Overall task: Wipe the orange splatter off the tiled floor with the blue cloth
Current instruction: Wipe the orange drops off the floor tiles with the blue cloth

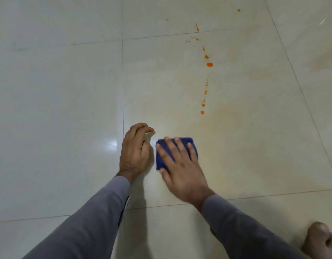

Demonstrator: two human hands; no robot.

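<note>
Right hand (182, 169) presses flat on the blue cloth (160, 159), fingers spread, down on the tiled floor (58, 109). Left hand (136, 150) rests just beside it, loosely curled. Orange splatter (209, 64) trails toward the floor's far right edge, well apart from the cloth.

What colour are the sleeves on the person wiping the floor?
Grey, on both sleeves, seen in the head view, the only one given.

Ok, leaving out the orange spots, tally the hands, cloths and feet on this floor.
Hands: 2, left hand and right hand
Cloth: 1
Foot: 1
Total: 4
</note>
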